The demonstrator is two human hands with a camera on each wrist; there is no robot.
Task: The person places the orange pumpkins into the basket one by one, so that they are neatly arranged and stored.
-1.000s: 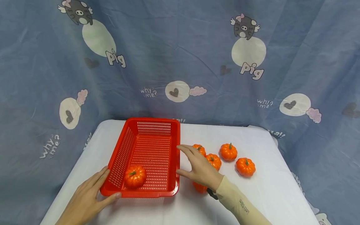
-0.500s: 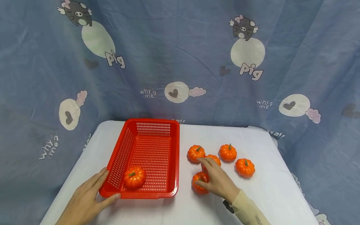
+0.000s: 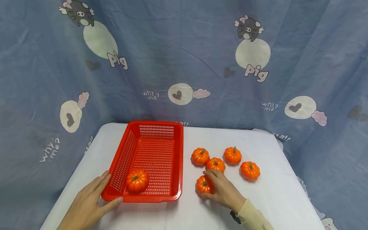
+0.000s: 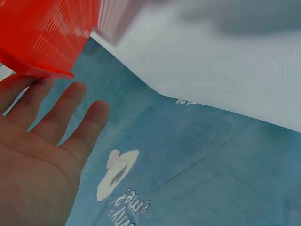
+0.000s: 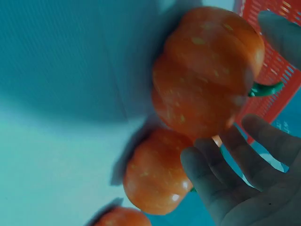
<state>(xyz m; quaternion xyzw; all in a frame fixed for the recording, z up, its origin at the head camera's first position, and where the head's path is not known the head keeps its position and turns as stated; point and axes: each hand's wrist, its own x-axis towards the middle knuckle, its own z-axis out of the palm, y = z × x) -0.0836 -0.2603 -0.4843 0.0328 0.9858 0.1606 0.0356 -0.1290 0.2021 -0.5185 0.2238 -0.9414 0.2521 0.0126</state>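
In the head view, my left hand [image 3: 87, 200] is at the front-left corner of a red plastic basket [image 3: 179, 166]. Its fingers are fairly straight against the rim, and the thumb lies by the front edge. The left wrist view shows those fingers [image 4: 61, 113] just under the basket rim [image 4: 42, 70]. One small orange pumpkin [image 3: 137, 181] sits inside the basket. Right of the basket, my right hand [image 3: 225, 190] spans the nearest pumpkin [image 3: 204, 185], thumb on the front side and fingers behind. In the right wrist view, the fingers lie extended beside this pumpkin [image 5: 207, 70], without a visible grip.
Behind the right hand stand several more pumpkins: a left one [image 3: 200, 156], a middle one [image 3: 215, 164], a back one [image 3: 232, 155] and a right one [image 3: 250, 171]. A white cloth covers the table [image 3: 276, 198]. A blue printed curtain [image 3: 184, 64] hangs behind.
My right hand has moved from the basket's right edge rightward and toward the front, to the nearest pumpkin. The left hand and basket have stayed in place.
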